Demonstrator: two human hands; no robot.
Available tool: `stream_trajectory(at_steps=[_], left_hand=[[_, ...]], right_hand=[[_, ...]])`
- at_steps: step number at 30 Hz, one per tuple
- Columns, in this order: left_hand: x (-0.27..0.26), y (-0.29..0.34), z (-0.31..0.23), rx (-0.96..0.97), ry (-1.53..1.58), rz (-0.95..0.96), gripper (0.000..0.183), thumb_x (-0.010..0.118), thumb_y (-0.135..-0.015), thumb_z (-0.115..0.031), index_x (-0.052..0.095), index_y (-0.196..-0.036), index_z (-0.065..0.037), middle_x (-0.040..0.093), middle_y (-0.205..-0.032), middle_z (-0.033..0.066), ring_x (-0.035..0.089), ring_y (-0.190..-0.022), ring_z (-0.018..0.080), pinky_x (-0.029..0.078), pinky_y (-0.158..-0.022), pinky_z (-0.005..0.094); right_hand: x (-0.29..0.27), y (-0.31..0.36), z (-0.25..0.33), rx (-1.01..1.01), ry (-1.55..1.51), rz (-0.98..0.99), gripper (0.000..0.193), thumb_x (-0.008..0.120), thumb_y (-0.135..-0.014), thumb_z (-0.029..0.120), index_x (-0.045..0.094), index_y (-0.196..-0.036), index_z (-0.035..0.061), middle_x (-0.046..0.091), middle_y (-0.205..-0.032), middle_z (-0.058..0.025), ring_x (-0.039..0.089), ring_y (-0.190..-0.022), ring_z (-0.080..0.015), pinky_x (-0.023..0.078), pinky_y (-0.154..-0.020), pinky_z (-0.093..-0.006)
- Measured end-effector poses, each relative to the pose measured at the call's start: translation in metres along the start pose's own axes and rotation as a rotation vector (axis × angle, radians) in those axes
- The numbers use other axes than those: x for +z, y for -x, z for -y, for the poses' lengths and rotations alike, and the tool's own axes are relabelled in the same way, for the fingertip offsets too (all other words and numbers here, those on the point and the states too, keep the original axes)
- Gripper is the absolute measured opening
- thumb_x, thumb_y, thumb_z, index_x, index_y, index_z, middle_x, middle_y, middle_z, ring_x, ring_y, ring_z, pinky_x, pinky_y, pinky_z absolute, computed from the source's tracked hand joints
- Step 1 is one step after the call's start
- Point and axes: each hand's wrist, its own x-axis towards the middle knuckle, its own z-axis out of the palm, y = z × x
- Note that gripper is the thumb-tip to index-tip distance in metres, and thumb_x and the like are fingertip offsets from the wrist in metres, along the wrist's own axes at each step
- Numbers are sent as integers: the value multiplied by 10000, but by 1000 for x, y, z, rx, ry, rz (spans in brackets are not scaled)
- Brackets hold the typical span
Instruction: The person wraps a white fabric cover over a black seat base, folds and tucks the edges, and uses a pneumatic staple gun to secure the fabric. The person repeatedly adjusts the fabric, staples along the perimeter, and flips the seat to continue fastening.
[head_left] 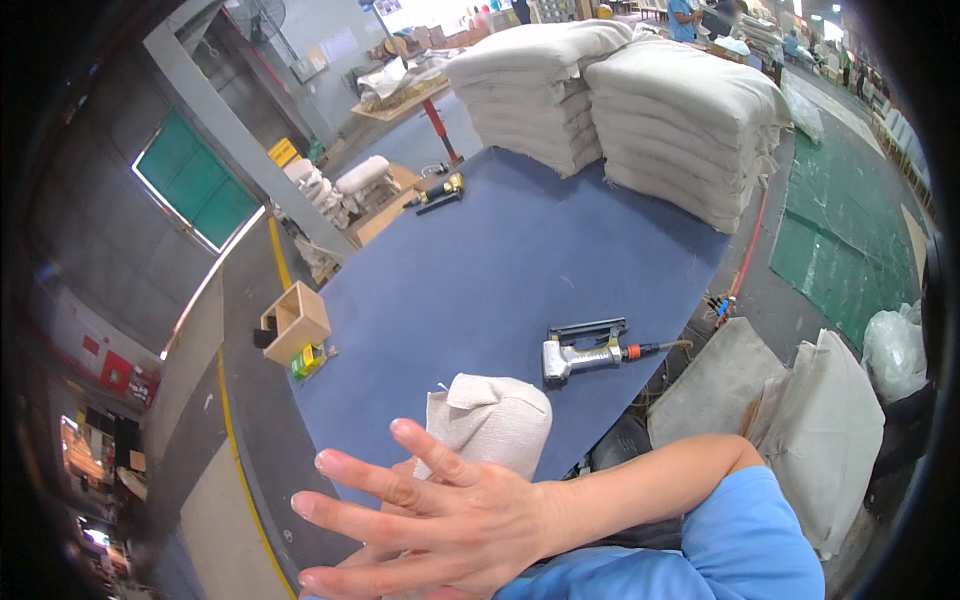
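Note:
My right hand (450, 525) reaches in from the lower right with its fingers spread wide, holding nothing. Just beyond it, on the near edge of the blue table (450, 270), is a cream fabric-covered padded piece (510, 425) with a folded flap of cloth on top. The hand overlaps the near end of this piece; whether it touches the cloth I cannot tell. Bits of my left hand (372, 556) show beneath the right one, its fingers mostly hidden. To the right of the padded piece lies a silver staple gun (585, 355) with an orange hose fitting.
Two tall stacks of cream padded panels (690, 125) fill the table's far right. A yellow-and-black power tool (440, 190) lies at the far left edge. A wooden box (298, 322) and a green-yellow carton (308, 362) sit by the left edge. Grey panels (820, 430) lean at right.

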Motion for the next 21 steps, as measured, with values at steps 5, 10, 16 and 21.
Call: stream_trajectory(at_steps=[5,10,16,21], left_hand=[[21,0,-12,-20,-165,-49,429,593,-1131,-299,584,-1444,-5,687,-1298,50,633,-1164,124,502,-1000,310],[20,3,-16,-50,-476,-100,422,567,-1149,-308,583,-1461,-23,698,-1289,40,633,-1153,109,506,-991,298],[54,6,-19,-167,-554,-80,421,568,-1147,-336,628,-1372,15,701,-1209,87,639,-1114,127,515,-971,312],[66,20,6,-92,-605,-59,432,575,-1142,-343,665,-1327,36,691,-1184,128,663,-1111,187,519,-982,342]], right_hand=[[-15,20,-16,-113,-29,-139,751,401,-1067,709,550,-1578,179,416,-1676,-259,309,-1614,-442,6,-1291,-689],[-47,107,-27,342,50,-515,709,581,-1074,538,493,-1596,66,375,-1688,-278,331,-1607,-401,91,-1302,-631],[-7,201,-2,1645,-1338,-451,907,440,-1093,686,99,-1747,158,139,-1785,-232,214,-1597,-517,135,-1281,-679],[24,200,12,1581,-1683,-418,869,300,-1096,731,130,-1738,172,228,-1756,-228,310,-1569,-478,210,-1250,-707]])
